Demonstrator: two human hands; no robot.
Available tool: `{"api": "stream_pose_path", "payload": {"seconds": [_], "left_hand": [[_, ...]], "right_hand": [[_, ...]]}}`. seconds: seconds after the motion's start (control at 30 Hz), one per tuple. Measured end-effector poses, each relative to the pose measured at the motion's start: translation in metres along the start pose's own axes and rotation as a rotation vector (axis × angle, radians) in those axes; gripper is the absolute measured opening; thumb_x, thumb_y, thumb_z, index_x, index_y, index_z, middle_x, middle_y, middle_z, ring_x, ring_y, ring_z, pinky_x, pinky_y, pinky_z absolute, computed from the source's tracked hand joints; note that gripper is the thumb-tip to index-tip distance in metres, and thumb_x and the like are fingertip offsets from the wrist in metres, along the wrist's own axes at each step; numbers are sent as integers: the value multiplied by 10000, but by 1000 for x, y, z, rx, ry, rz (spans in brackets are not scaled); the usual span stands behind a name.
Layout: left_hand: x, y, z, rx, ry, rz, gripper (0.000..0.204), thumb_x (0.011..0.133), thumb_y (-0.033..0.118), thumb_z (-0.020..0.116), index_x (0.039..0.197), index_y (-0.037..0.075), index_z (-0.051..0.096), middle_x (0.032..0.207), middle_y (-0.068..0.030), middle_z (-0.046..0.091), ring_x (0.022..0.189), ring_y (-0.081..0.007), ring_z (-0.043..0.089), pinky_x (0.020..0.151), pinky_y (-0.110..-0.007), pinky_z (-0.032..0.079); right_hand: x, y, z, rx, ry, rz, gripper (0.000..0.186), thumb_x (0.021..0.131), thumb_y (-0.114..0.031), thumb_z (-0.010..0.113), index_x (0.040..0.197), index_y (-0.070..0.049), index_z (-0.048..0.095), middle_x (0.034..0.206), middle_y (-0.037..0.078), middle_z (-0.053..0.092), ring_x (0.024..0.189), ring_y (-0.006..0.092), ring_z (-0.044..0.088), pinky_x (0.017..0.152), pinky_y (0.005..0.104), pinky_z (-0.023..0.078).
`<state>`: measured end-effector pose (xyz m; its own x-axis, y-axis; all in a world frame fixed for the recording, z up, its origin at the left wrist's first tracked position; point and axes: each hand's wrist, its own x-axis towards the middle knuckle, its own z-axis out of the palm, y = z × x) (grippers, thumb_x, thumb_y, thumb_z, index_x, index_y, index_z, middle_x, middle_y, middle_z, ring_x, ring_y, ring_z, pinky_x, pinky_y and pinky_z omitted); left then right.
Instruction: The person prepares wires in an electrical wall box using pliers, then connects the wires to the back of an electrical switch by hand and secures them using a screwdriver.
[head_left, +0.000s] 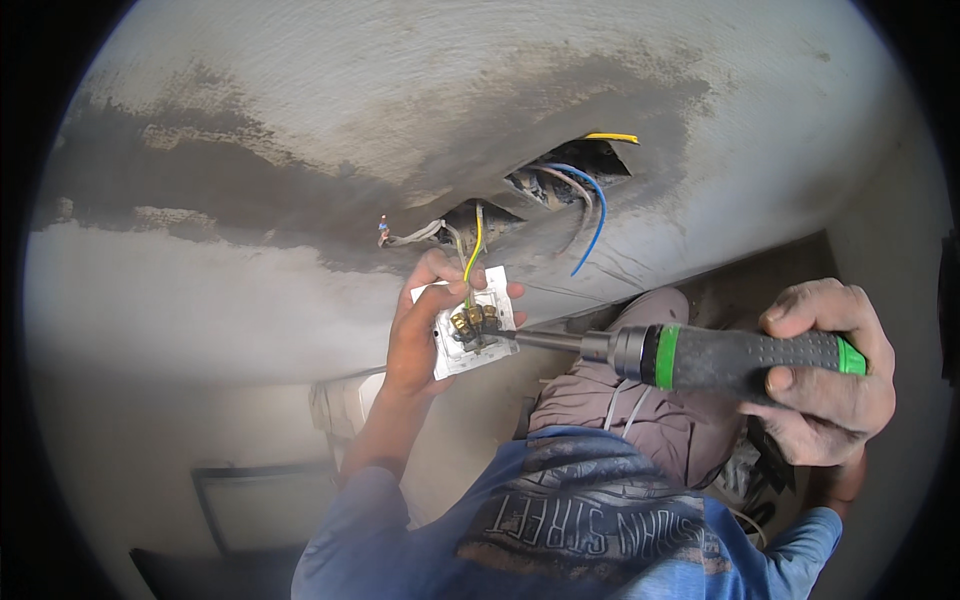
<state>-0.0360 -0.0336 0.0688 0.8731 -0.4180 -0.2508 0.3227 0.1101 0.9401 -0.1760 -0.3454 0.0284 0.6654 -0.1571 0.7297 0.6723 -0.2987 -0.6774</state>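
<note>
My left hand (412,325) grips a white switch or socket plate (455,362), back side up, showing brass terminals (472,320). A yellow-green wire (478,240) runs from a wall cutout down to the plate, under my left thumb. My right hand (830,390) is wrapped round a screwdriver (715,357) with a dark grey handle, green rings and a metal shaft, held sideways. Its tip reaches the terminal block; whether it sits in a screw is too small to tell.
The plastered wall (300,80) has two cutouts (600,160) with loose blue (598,230), grey and yellow wires. A grey cable (400,240) with bared ends sticks out left. My bent leg (650,400) is below. A dark metal frame (200,500) stands at lower left.
</note>
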Motion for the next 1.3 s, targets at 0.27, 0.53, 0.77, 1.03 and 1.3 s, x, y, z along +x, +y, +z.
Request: {"api": "stream_pose_path", "payload": {"seconds": [0.27, 0.53, 0.77, 1.03, 1.3], "left_hand": [[0, 1, 0, 38, 13, -6, 72, 909, 88, 541, 910, 86, 469, 980, -85, 569, 1085, -466, 642, 837, -625, 608], [1, -3, -2, 64, 25, 16, 74, 915, 88, 540, 920, 89, 466, 984, -88, 573, 1079, -465, 646, 841, -618, 608], [1, -1, 1, 57, 35, 10, 83, 921, 96, 545, 926, 89, 462, 999, -99, 585, 1073, -463, 650, 836, -609, 610], [3, -3, 0, 97, 41, 20, 88, 914, 96, 549, 923, 76, 464, 1005, -122, 602, 1062, -453, 661, 832, -594, 611], [3, -1, 4, 121, 63, 5, 83, 898, 77, 544, 932, 66, 469, 1010, -137, 603, 1016, -417, 686, 823, -546, 620]], "right_hand": [[6, 4, 11, -17, -20, -102, 234, 676, -15, 839, 846, -124, 723, 979, 169, 634, 792, 231, 666, 671, 327, 576], [10, 5, 19, -24, -10, -111, 233, 666, 27, 834, 841, -75, 719, 946, 181, 629, 753, 246, 687, 624, 312, 583], [14, 2, 17, -19, -45, -116, 212, 651, 16, 824, 828, -59, 734, 936, 176, 621, 767, 256, 689, 642, 324, 583], [32, -26, 11, -173, -187, -44, 316, 637, -63, 851, 908, -183, 741, 946, 107, 599, 800, 251, 643, 681, 361, 570], [46, -46, 6, -450, -318, -112, 361, 597, -270, 876, 933, -208, 757, 881, 108, 609, 695, 222, 666, 554, 309, 556]]}}
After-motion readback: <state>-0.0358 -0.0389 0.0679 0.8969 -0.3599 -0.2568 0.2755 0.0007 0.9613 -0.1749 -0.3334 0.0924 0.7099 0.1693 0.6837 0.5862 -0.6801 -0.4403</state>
